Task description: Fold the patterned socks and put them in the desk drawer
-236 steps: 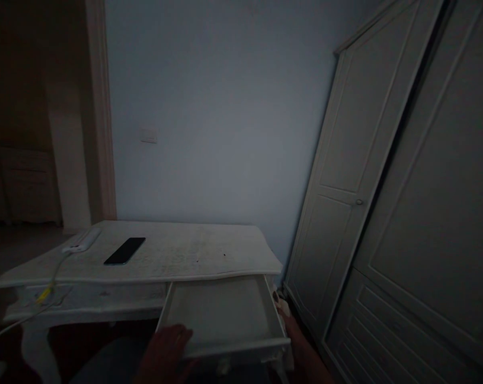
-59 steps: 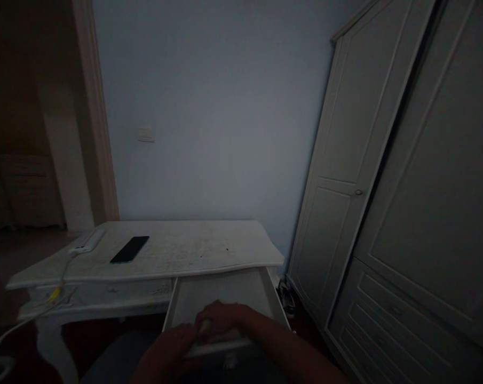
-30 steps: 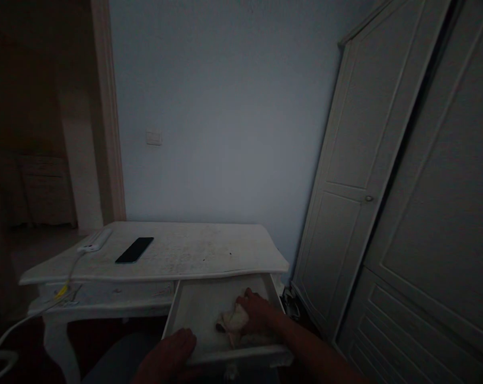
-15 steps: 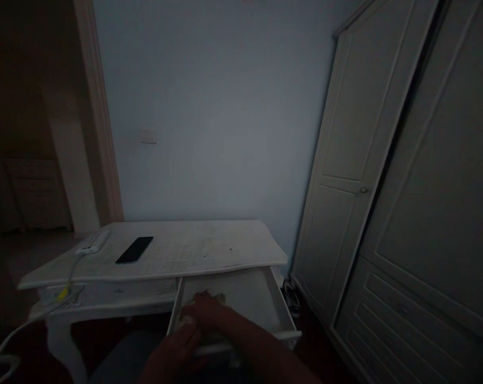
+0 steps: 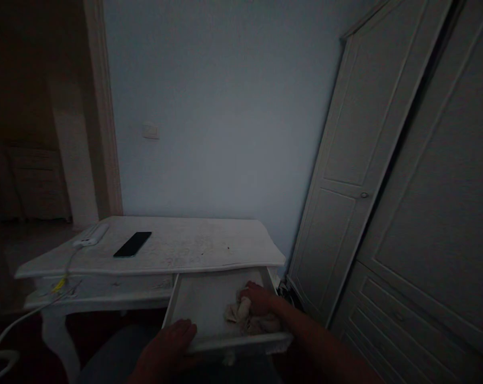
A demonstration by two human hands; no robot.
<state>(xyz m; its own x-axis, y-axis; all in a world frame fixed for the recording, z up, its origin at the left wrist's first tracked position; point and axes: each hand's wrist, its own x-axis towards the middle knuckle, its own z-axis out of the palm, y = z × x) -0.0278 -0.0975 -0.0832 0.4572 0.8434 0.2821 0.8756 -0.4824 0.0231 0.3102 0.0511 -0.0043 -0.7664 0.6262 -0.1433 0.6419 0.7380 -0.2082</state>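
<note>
The room is dim. A white desk (image 5: 177, 250) has its right drawer (image 5: 201, 312) pulled out. My right hand (image 5: 259, 300) is inside the drawer near its right side, closed on a crumpled pale cloth (image 5: 241, 314) that lies on the drawer bottom. My left hand (image 5: 169, 344) rests on the drawer's front edge at the left, fingers curled over it.
A black phone (image 5: 132, 244) and a white power strip (image 5: 91, 234) with a cable lie on the desktop's left part. A tall white wardrobe (image 5: 405, 202) stands close on the right. A doorway (image 5: 37, 133) opens at the left. A light switch (image 5: 150, 130) is on the wall.
My right hand has moved with the cloth from the drawer's left front to its right side. My left hand stays on the drawer's front edge.
</note>
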